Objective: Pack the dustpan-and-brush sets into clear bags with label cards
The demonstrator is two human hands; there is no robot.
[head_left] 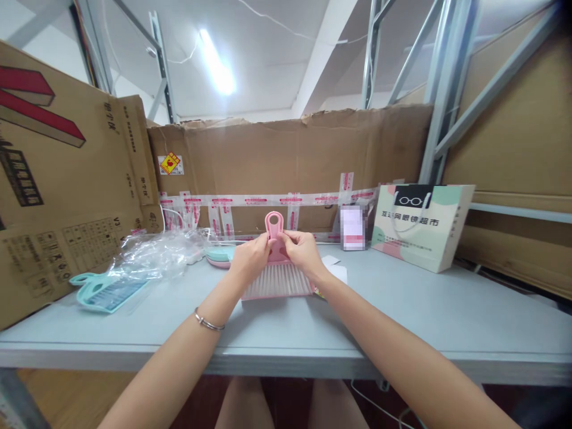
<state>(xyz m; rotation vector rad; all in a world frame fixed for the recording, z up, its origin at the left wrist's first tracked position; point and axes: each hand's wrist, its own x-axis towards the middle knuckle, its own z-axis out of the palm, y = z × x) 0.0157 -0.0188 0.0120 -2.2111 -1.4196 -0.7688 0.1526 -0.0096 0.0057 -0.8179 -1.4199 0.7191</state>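
Observation:
A small pink hand brush stands upright on the grey table, its pale bristles down and its looped handle pointing up. My left hand pinches the handle's left side. My right hand grips the handle's right side. Both hands are closed on the brush, just below the loop.
A teal dustpan lies at the left beside crumpled clear plastic bags. A teal and pink piece lies behind my left hand. A paper gift bag stands at the right. Cardboard walls enclose the back and left.

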